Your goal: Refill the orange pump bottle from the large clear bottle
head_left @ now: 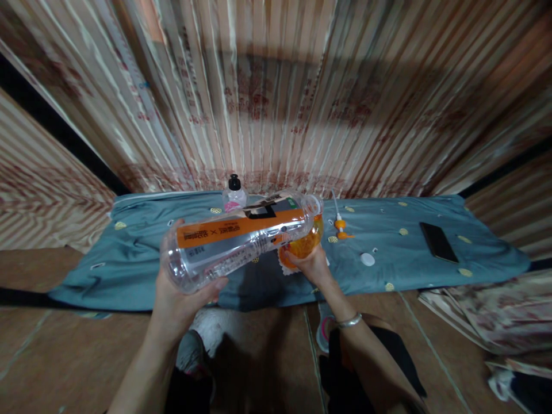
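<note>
While the left hand clasps the base end of the large clear bottle, the right hand is closed around the orange bottle; this is what the head view shows, and the two hands stand apart, each on its own bottle, above the near half of the teal cloth; the clear bottle lies slanted in the air, its base toward the person's left and its open mouth close by the top of the orange bottle, though whether the two rims touch I cannot tell; as I judge it, the opening part is done, because the orange pump with its pale tube lies on the cloth to the right, off any bottle, and the white cap lies loose nearer to the person; the work seems to be in its middle, at a pouring step, but the picture does not let me tell whether liquid is running, nor how much either bottle contains; what appears left is the closing, since neither pump nor cap is on a bottle; the small bottle with black top stands behind the clear bottle, and the phone lies farther right; both are apart from the hands.
</note>
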`<state>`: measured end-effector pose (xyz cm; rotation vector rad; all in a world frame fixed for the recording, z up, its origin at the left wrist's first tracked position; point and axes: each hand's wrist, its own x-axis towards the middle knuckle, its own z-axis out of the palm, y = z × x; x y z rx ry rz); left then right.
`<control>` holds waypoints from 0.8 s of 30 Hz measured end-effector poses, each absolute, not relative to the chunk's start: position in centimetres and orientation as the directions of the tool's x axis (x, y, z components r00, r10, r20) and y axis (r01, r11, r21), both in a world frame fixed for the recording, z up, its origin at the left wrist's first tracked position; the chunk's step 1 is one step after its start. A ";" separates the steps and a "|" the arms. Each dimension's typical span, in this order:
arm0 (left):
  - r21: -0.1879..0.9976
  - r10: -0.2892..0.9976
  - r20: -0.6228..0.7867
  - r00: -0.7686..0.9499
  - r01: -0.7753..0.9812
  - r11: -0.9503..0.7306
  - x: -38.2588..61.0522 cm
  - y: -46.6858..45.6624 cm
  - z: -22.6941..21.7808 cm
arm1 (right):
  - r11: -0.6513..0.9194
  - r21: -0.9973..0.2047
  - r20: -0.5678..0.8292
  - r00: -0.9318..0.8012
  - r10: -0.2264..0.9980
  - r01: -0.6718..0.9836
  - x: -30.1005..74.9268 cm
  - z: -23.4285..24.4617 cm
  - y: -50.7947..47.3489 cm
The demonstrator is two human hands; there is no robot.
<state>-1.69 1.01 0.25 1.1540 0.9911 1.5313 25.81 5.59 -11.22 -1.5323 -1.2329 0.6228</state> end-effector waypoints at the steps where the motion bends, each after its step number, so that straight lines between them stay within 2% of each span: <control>1: 0.951 0.971 0.210 -0.111 -0.207 -0.229 -1.7 1.0 0.2 | 0.055 -0.920 0.199 0.342 0.918 0.388 25.8 -11.3 5.6; 14: 0.955 0.974 0.160 -0.158 -0.224 -0.193 -0.7 0.5 1.3 | 0.056 -0.918 0.201 0.340 0.919 0.392 25.7 -10.7 5.4; 24: 0.953 0.973 0.200 -0.116 -0.206 -0.220 -1.7 1.0 0.2 | 0.054 -0.916 0.205 0.347 0.915 0.398 25.6 -11.0 5.5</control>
